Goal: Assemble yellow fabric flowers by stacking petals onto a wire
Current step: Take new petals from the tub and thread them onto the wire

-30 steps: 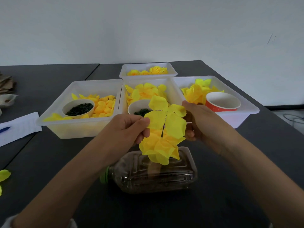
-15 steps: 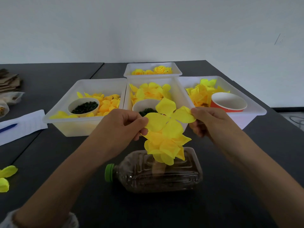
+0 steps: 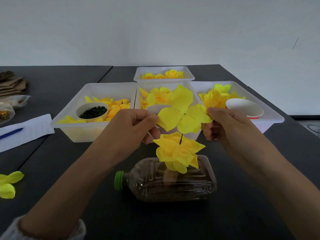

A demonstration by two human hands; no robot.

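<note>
A yellow four-lobed petal piece [image 3: 183,114] is held flat between both hands above the table. My left hand [image 3: 131,129] pinches its left lobe and my right hand [image 3: 223,123] pinches its right lobe. A thin dark wire [image 3: 181,138] pokes through the piece's centre hole and runs down into a stack of yellow petals [image 3: 178,151] threaded below it. The wire stands in a plastic bottle [image 3: 166,181] with a green cap, lying on its side and filled with dark material.
Behind the hands stand white bins: the left bin [image 3: 86,130] with petals and a cup of dark bits [image 3: 91,111], the middle bin [image 3: 138,94] with petals, the right bin [image 3: 275,115] with petals and a red paper cup [image 3: 245,108], a far bin [image 3: 162,79] with finished flowers. Loose petals [image 3: 7,184] lie left.
The petal piece has been spread out flat and lifted a little above the stacked petals, so the wire between them now shows. Both hands have moved slightly apart.
</note>
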